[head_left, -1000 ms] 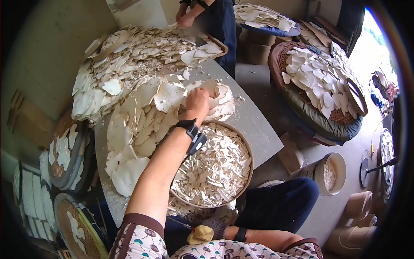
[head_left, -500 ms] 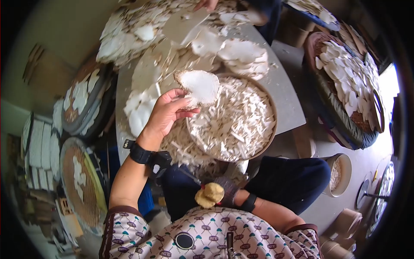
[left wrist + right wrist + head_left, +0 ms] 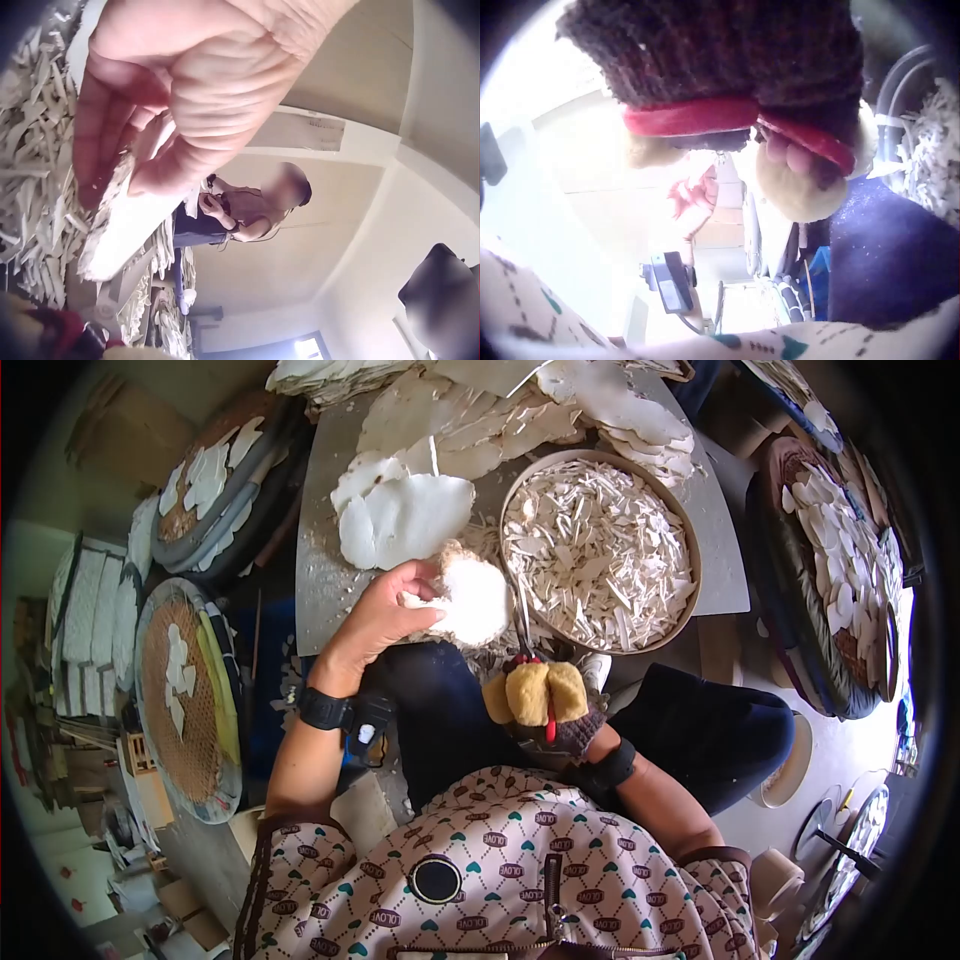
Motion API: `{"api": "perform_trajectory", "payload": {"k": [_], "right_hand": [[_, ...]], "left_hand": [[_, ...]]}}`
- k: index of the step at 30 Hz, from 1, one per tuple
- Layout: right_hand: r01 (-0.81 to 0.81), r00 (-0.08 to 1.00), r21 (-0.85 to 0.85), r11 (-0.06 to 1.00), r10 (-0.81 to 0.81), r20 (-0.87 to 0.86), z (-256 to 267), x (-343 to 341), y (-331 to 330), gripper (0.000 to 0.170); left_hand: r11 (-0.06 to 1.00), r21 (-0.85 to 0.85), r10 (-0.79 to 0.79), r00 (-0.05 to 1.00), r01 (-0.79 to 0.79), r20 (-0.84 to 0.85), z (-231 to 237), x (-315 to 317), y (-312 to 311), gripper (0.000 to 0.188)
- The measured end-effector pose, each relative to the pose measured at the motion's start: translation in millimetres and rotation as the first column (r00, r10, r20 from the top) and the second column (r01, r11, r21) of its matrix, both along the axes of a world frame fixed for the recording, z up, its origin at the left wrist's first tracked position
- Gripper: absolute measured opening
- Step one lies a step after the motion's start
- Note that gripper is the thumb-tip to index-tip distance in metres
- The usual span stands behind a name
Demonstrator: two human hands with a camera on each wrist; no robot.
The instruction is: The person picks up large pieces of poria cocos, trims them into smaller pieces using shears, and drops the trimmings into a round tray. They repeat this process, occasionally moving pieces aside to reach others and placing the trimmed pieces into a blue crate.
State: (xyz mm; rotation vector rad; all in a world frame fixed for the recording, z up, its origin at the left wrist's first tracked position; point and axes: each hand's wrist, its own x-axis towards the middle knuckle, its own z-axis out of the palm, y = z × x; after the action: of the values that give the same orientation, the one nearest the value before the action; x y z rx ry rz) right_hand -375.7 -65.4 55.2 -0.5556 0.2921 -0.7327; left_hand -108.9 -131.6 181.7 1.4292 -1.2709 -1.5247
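Observation:
My left hand [image 3: 385,605] pinches a flat white slab [image 3: 478,598] with a rough brownish edge, thumb on one face and fingers behind. My right hand [image 3: 575,734], in a dark knitted glove, grips red-handled shears [image 3: 521,618] whose handles carry yellow foam padding [image 3: 540,693]. The metal blades point up beside the slab's right edge. In the left wrist view the slab [image 3: 124,229] is seen nearly edge-on, close above the shears' pivot [image 3: 105,309]. In the right wrist view, bare fingertips [image 3: 789,155] curl around the red handle [image 3: 690,117].
A round tray [image 3: 696,560] heaped with white cut strips [image 3: 600,550] stands on the grey table [image 3: 722,575]. Larger white slabs [image 3: 405,515] lie left of it, more behind. Slab-covered baskets [image 3: 185,710] flank the table. Another person [image 3: 247,210] stands beyond.
My left hand has come back from the far pile, bringing the slab toward my lap. My right hand has risen with the shears to meet it. The head view has tipped downward.

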Motion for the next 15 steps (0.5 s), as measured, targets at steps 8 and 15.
{"api": "perform_trajectory", "payload": {"k": [8,15], "right_hand": [[-0.168,0.983,-0.147,0.975,0.176,0.046,8,34,-9,0.031],[0.013,0.964,-0.353,0.936,-0.104,-0.243,-20,30,-2,0.026]], "left_hand": [[0.814,0.094,0.530,0.668,-0.573,-0.523,-75,-22,27,0.035],[0.755,0.039,0.568,0.624,-0.654,-0.537,-36,-27,24,0.036]]}}
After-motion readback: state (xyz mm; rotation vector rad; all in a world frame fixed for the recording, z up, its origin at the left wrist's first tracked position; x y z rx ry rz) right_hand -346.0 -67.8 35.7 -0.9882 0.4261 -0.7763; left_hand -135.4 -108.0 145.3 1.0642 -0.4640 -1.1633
